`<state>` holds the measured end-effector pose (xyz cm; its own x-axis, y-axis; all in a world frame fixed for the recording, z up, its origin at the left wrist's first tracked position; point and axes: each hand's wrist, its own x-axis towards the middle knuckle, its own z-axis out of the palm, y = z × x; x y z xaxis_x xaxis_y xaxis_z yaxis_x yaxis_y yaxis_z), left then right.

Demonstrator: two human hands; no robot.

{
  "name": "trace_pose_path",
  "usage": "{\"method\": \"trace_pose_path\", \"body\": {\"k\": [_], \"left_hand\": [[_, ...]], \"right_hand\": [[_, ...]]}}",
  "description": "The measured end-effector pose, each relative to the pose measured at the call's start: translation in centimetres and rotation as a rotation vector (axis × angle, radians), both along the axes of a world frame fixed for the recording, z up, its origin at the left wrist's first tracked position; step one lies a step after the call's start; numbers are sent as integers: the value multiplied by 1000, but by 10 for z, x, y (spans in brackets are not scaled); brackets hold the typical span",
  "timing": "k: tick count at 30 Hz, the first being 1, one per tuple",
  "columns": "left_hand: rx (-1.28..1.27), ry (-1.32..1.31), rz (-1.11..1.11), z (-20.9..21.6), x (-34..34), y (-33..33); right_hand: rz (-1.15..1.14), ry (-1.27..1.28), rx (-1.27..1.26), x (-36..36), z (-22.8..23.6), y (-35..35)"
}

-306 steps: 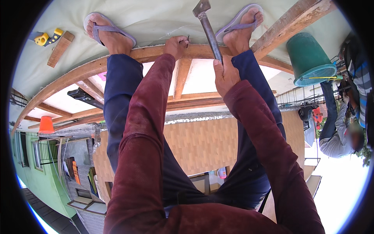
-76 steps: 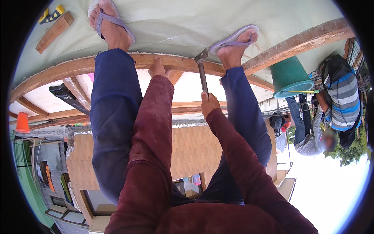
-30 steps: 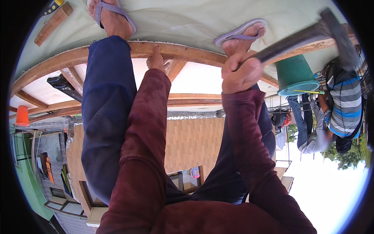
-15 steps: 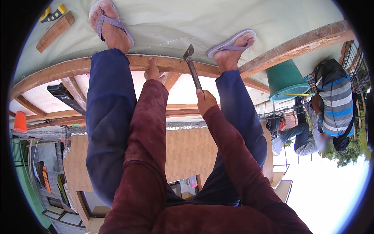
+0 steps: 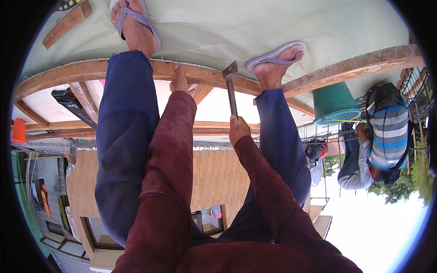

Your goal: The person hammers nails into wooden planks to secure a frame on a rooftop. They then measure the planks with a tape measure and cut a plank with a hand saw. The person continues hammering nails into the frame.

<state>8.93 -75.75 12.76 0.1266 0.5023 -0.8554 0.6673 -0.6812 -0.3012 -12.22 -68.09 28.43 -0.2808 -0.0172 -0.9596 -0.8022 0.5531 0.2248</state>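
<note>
My right hand [image 5: 239, 129] is closed round the handle of a hammer [image 5: 231, 93]. The hammer's flat metal head is uppermost, in front of the long curved wooden beam [image 5: 205, 73]; whether it touches the wood I cannot tell. To the left, my left hand [image 5: 180, 82] grips that same beam, one finger stretched up along its face and the others partly hidden. My feet, in purple flip-flops [image 5: 274, 57], are on the pale sheet beyond the beam, one to either side of my hands.
A second beam [image 5: 350, 68] runs off to the right, beside a green bucket [image 5: 334, 102]. A loose wood block [image 5: 67, 23] lies at the far left. An orange bucket [image 5: 18, 132] is at the left edge. Another person [image 5: 357, 164] is at the right, near a striped bag [image 5: 389, 132].
The hammer has shifted slightly right and stands more upright, with my right hand a little lower. My left hand stays on the beam. The whole view has tilted slightly.
</note>
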Motion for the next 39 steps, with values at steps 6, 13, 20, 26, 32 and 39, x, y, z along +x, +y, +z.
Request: {"method": "trace_pose_path", "body": {"k": [6,13,20,26,32,39], "left_hand": [[96,-55,37,3,1,2],[26,17,-20,-5,3,2],[58,-14,-13,-4,4,-6],[20,-61,75,-4,1,0],[20,2,45,-6,6,6],[43,19,-8,6,0,-7]], "right_hand": [[-252,-57,-64,36,8,-74],[-609,-249,-401,24,5,-218],[-804,-277,-1005,8,-12,-250],[-181,-109,-109,19,-11,-85],[-680,-425,-1111,32,3,-358],[-117,-26,106,22,-4,-44]]}}
